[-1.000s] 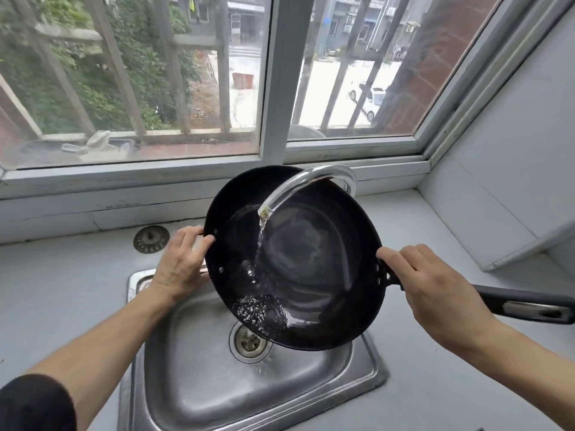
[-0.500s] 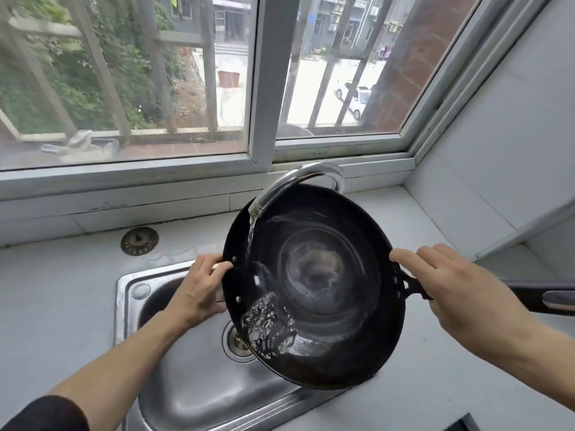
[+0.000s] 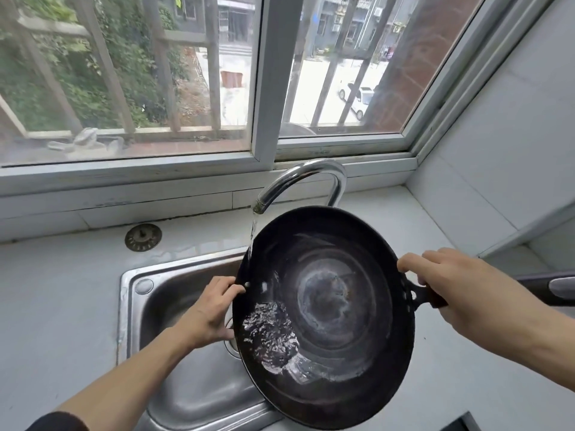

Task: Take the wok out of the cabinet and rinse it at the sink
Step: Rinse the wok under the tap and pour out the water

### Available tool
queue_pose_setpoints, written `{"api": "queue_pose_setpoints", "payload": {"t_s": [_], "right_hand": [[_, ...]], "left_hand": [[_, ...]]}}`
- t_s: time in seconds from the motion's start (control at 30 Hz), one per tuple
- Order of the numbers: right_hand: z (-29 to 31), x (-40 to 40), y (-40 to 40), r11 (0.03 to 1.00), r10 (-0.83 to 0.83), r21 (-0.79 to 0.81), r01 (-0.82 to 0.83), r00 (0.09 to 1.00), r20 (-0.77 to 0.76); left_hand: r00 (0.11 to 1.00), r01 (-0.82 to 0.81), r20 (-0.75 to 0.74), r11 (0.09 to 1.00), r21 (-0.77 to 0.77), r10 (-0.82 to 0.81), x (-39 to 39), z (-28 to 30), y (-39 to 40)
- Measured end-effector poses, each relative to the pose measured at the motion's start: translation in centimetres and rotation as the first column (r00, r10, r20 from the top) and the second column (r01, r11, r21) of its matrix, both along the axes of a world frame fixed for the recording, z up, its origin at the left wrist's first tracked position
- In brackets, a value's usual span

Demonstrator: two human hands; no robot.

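A black wok (image 3: pixel 326 312) hangs tilted over the right half of the steel sink (image 3: pixel 149 306), its inside facing me. Water runs from the chrome tap (image 3: pixel 303 178) onto the wok's upper left rim and pools at its lower left. My left hand (image 3: pixel 208 312) grips the wok's left rim, thumb over the edge. The wok's long dark handle (image 3: pixel 547 287) is gripped near its root by my right hand (image 3: pixel 460 293) and sticks out to the right past it.
A round metal drain strainer (image 3: pixel 143 237) lies on the pale countertop (image 3: pixel 56 290) behind the sink. A barred window (image 3: pixel 258 88) spans the back. A white tiled wall (image 3: pixel 497 144) closes the right side. A dark object's corner (image 3: pixel 460 426) shows at the bottom right.
The wok has shifted to the right and lower relative to the tap, so the stream now strikes its upper left rim instead of its middle. Both hands kept their hold.
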State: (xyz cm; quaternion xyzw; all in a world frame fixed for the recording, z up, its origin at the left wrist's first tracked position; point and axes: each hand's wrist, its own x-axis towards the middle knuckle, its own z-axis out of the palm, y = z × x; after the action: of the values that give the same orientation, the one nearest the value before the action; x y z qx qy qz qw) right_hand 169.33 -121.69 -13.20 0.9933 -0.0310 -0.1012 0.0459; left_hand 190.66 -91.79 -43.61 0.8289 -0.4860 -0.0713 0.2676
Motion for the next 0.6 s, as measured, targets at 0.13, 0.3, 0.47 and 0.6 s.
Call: {"api": "queue_pose_setpoints", "payload": {"t_s": [0.13,0.3,0.47,0.6], "right_hand": [[-0.7,0.9,-0.2,0.999,-0.014,0.050,0.017,0.999,-0.051],[-3.0,2.8,-0.4,0.985,-0.021,0.173,0.027,0.999,-0.038],[-5.3,5.2,0.0,0.965,0.044,0.260,-0.040,0.999,-0.011],[-7.5,7.2,0.9,0.938,0.115,0.328,-0.111,0.993,0.007]], "left_hand": [[1.000,0.003,0.031,0.999,0.054,-0.004,0.9,0.2,2.1],[0.999,-0.005,0.040,0.994,0.113,0.000,2.8,2.0,6.0],[0.993,-0.058,0.106,0.988,0.144,0.043,3.8,4.7,10.6],[0.980,-0.096,0.187,0.977,0.188,0.061,4.7,7.5,14.3]]}}
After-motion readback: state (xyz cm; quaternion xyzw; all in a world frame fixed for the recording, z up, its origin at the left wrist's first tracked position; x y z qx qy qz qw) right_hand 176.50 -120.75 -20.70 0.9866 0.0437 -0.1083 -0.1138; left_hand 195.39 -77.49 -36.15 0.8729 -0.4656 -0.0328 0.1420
